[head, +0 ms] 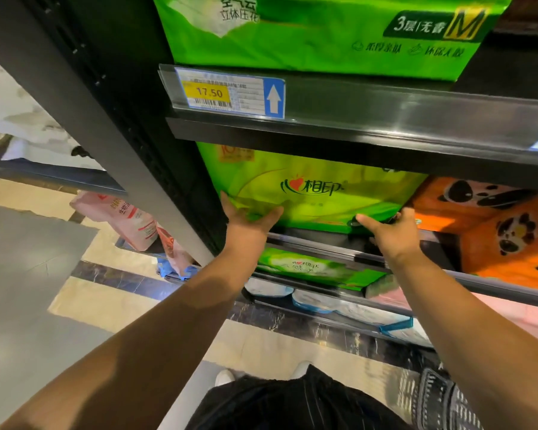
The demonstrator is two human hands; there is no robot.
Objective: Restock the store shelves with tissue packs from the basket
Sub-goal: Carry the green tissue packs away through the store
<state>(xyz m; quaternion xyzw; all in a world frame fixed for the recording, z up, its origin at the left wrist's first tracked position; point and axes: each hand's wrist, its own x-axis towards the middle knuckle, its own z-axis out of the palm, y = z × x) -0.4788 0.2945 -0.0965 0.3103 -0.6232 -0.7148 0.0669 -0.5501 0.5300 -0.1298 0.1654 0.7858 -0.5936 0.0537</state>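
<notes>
A large green tissue pack (317,187) with a red heart logo stands on the middle shelf (339,243), under the price rail. My left hand (246,218) lies flat against its lower left front, fingers straight and spread. At the pack's lower right corner my right hand (392,225) touches the front; its thumb points left and the fingertips are hidden at the pack's edge. A corner of the grey basket (438,398) shows at the bottom right.
An orange panda-print pack (494,231) stands right beside the green one. Another green pack (317,32) fills the shelf above, with a 17.50 price tag (230,93). Lower shelves hold a smaller green pack (311,268) and white rolls (348,308). Pink bags (128,218) sit left.
</notes>
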